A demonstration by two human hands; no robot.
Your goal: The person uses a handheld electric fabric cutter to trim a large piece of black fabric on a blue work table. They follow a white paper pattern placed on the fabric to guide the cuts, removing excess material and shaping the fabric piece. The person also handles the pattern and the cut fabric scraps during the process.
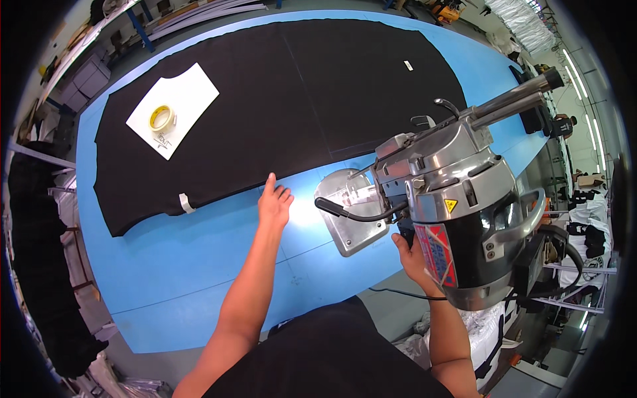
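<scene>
Black fabric (252, 113) lies across a blue table (199, 292), its long axis running left to right. A silver-and-black machine (458, 169) stands at right, its lever (332, 207) pointing left. The left hand (275, 202) is empty, fingers loosely spread by the fabric's near edge — the right hand's (413, 257) grip, partly hidden, I cannot tell. The machine bears a yellow triangle (450, 205) and red-blue label (438, 255); white paper (182, 93) bears handwriting (162, 140).

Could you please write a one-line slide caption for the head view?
Right hand partly hidden by a cutting machine, left hand near black fabric spread on a blue table.
</scene>
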